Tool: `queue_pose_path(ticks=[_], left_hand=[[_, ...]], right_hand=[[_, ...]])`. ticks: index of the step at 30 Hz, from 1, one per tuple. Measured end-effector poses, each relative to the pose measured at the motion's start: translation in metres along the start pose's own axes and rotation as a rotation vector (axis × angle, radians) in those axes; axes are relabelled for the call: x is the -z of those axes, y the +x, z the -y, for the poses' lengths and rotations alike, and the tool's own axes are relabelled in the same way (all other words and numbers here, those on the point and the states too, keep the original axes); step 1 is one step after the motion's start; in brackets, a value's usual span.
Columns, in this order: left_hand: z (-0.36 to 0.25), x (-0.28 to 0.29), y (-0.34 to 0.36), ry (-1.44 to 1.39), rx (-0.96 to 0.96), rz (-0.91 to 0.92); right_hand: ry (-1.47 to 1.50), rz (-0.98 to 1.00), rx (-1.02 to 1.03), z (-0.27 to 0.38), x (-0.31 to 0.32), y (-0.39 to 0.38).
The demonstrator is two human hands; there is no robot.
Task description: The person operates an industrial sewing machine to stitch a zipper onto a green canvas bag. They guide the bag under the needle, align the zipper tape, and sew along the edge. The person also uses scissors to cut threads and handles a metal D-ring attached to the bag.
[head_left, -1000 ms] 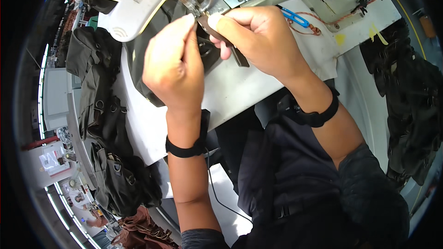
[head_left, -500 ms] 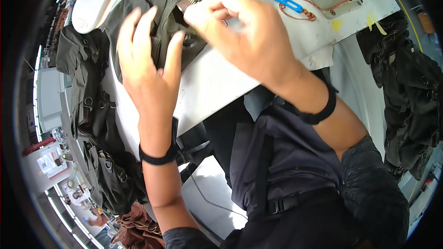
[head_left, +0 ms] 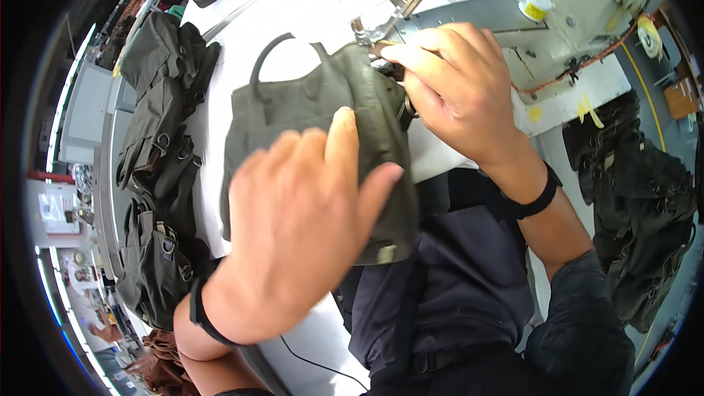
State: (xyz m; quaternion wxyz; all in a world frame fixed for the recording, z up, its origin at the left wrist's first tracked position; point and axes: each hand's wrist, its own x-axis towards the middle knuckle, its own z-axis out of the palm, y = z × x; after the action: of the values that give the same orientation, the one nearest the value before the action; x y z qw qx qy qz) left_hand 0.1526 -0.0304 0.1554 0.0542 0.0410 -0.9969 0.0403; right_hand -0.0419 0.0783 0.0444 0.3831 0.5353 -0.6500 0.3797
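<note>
A dark olive fabric bag with a looped handle is spread over the white worktop, its near edge hanging toward my lap. My left hand is over the bag, fingers forward and thumb apart, and it grasps nothing. At the bag's far right corner, my right hand has its thumb and index finger pinched beside a small brown and metal piece. What lies between those fingertips is hidden. A metal ring on the bag shows just below the right hand.
Beyond my right hand is the sewing machine's metal bed plate, with a blue tube and white fitting above. Olive bags are heaped along the left edge; more hang at the right. Brown fabric lies lower left.
The bag has come toward me and lies more spread out. My left hand has swung down over it, palm turned down. The view has shifted, and the blue thread snips no longer show.
</note>
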Motion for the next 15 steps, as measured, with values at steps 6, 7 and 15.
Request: queue_pose_path(ticks=[6, 7, 15], left_hand=[[-0.002, -0.008, -0.015, -0.135, 0.143, 0.083], [-0.008, -0.011, -0.030, -0.180, 0.103, 0.039], [-0.036, -0.052, -0.104, -0.312, -0.025, -0.124]], right_hand=[[0.084, 0.094, -0.159, 0.012, 0.014, -0.009], [0.118, 0.106, -0.190, 0.013, 0.020, -0.008], [-0.288, -0.269, -0.163, -0.092, 0.220, 0.048]])
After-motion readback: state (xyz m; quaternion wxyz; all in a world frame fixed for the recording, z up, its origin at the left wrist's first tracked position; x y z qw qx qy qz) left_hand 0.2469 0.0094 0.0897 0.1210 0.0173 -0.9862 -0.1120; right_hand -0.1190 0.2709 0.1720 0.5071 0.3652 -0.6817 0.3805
